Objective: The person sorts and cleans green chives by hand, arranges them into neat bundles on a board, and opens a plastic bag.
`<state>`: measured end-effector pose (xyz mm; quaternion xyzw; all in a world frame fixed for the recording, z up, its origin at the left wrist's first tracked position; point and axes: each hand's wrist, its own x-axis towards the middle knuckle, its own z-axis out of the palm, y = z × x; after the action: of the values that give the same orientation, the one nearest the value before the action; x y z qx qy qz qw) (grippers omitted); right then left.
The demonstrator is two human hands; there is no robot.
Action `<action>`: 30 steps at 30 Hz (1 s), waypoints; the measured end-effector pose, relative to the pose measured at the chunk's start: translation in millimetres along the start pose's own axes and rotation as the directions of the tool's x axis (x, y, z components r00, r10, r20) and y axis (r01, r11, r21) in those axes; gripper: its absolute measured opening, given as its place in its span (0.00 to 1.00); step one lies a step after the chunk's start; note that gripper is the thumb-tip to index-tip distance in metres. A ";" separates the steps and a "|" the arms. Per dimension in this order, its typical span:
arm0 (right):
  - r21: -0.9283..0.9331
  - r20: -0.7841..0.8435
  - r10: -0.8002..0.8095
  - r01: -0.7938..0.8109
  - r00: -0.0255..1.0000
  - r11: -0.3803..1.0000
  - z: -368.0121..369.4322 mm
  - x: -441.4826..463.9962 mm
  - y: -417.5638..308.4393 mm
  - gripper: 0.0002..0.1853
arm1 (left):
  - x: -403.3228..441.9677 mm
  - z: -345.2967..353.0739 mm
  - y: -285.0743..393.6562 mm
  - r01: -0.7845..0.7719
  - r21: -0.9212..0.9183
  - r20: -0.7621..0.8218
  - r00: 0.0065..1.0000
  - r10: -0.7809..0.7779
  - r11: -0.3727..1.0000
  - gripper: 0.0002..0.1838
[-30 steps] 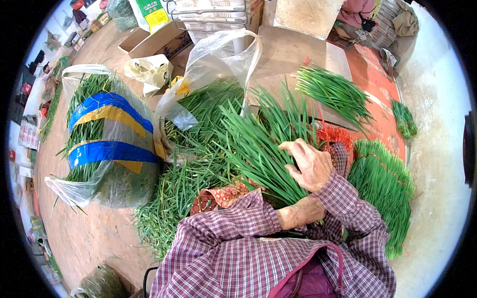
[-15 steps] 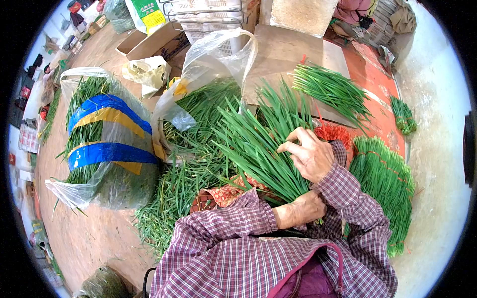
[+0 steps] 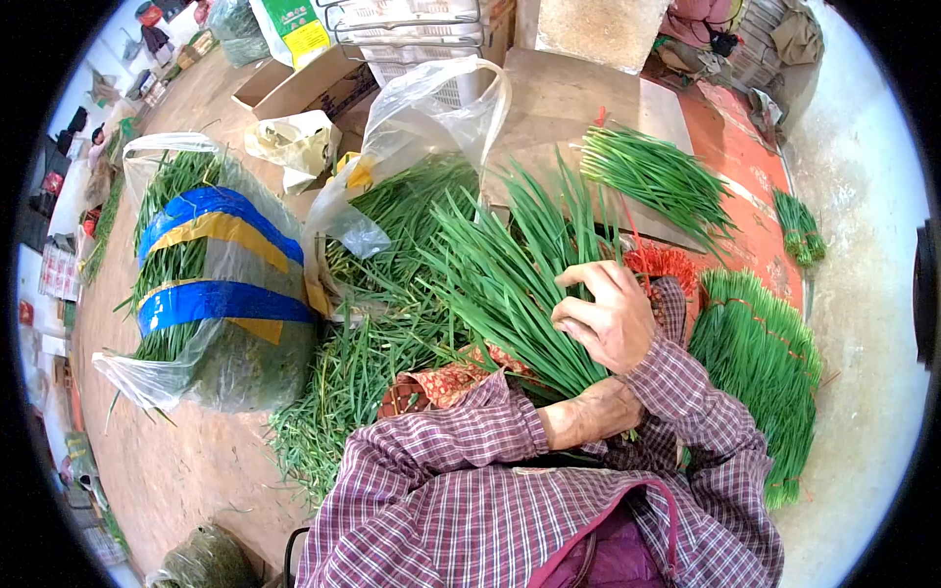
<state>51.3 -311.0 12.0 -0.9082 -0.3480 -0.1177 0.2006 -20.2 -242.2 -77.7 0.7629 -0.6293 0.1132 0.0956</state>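
Observation:
A loose bunch of garlic chives fans out across my lap, its long flat leaves pointing up and to the left. My left hand is closed round the base of the bunch, its fingers mostly hidden. Over the right side of the leaves rests my right hand, fingers bent and apart, touching the leaves without gripping them. Red ties hang just beyond that hand. Under the bunch shows a patterned red cloth. Loose trimmed leaves are heaped to the left.
A taped clear bag of greens stands at left, beside an open plastic bag. One chive bunch lies on cardboard ahead. Tied chives stand at my right, with a smaller bundle near the wall. Crates are behind.
My right hand has moved slightly down along the leaves, and its raised fingers have curled more. The left hand keeps its hold at the base.

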 end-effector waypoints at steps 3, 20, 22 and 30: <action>-0.117 -0.126 -0.063 0.048 0.990 0.992 -7.6 -8.7 -3.2 0.06 | 0.4 -12.6 -4.3 -0.018 -0.018 0.045 0.999 0.019 1.000 0.08; 0.704 0.519 0.097 -0.489 0.849 0.514 -34.9 -35.2 -26.9 0.09 | -23.2 67.3 13.6 -0.049 0.689 -0.092 0.984 0.154 0.723 0.15; 0.667 0.732 -0.048 -0.700 0.680 0.256 -59.5 -25.0 -38.5 0.10 | -27.8 58.9 8.6 -0.059 0.460 -0.059 0.994 0.097 0.886 0.16; 0.354 0.110 0.123 -0.155 0.986 0.922 2.5 -16.6 -22.5 0.07 | -35.4 49.6 13.9 0.196 -0.817 0.038 0.957 -0.289 0.542 0.19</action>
<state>24.1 -304.4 10.2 -0.8824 -0.3066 0.0017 0.3568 -37.7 -226.0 -135.5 0.7061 -0.4933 -0.1636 0.4809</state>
